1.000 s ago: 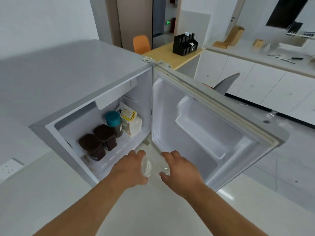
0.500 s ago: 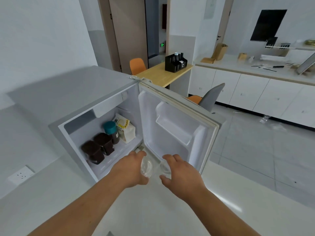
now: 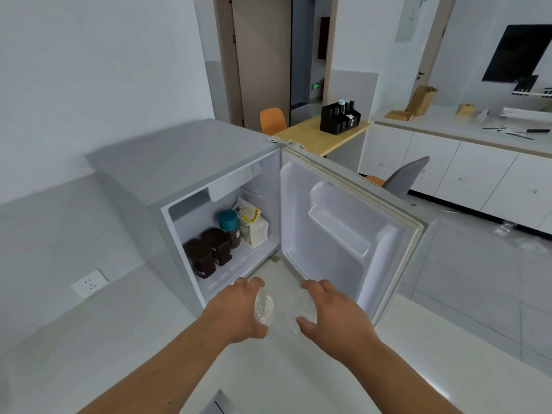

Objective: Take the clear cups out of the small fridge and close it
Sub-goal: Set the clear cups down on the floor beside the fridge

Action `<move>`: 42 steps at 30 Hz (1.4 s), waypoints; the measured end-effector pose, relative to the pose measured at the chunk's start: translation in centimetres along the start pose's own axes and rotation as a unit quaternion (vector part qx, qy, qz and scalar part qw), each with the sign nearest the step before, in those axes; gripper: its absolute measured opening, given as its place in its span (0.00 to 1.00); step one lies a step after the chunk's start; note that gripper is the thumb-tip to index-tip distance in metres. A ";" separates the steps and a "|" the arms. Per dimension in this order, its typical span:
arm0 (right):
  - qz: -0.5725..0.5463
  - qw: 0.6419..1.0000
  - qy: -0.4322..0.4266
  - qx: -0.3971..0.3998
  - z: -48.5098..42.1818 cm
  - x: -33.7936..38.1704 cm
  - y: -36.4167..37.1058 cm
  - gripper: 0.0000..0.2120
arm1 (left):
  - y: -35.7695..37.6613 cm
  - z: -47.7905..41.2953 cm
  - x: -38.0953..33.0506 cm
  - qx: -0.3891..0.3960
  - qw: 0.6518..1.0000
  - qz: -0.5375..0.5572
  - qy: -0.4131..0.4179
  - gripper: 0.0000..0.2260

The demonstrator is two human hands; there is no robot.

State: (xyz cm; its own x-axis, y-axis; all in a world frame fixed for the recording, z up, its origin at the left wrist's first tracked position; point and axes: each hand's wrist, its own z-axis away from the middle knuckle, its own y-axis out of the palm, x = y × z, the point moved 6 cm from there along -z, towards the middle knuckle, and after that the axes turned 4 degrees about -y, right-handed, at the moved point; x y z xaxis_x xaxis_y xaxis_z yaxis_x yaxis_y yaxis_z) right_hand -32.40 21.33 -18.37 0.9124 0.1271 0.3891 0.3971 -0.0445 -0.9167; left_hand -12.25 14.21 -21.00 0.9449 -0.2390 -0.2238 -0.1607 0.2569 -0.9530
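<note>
Clear cups, one per hand: left cup [image 3: 264, 306] wrapped by left hand [image 3: 239, 312] fingers, right cup [image 3: 301, 307] by right hand [image 3: 331, 315], held low before the open small fridge [image 3: 209, 180], outside it. Door [image 3: 343, 231] swung wide, not yet closed; likely needing one freed hand.

The place looks like an office break room or pantry. A small fridge [image 3: 209, 162] stands open on a white table [image 3: 89, 339] beside a wall socket [image 3: 89, 282]. Behind it are white base cabinets [image 3: 466, 174] under a long worktop, a wooden desk [image 3: 322, 134] with a black organiser [image 3: 340, 119], orange and grey chairs, and a green exit sign [image 3: 316, 86] by the door.
</note>
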 end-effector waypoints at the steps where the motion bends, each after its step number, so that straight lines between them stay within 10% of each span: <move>1: 0.002 1.000 0.000 0.004 -0.4 0.4 0.4 0.30 | 0.2 -0.2 0.8 0.004 1.000 0.003 -0.002 0.44; 42: 0.026 0.966 -0.084 0.242 -16.0 21.4 32.8 0.28 | 13.8 -3.8 38.7 0.060 0.984 0.063 -0.157 0.42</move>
State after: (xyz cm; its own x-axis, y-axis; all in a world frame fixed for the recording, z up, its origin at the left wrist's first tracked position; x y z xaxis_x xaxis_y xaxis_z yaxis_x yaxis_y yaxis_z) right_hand 1.69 6.69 -38.65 0.8848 0.2978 0.3584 0.2215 0.4079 -0.8857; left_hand 20.98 4.96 -43.55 0.9642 0.0975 -0.2466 -0.2651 0.3793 -0.8865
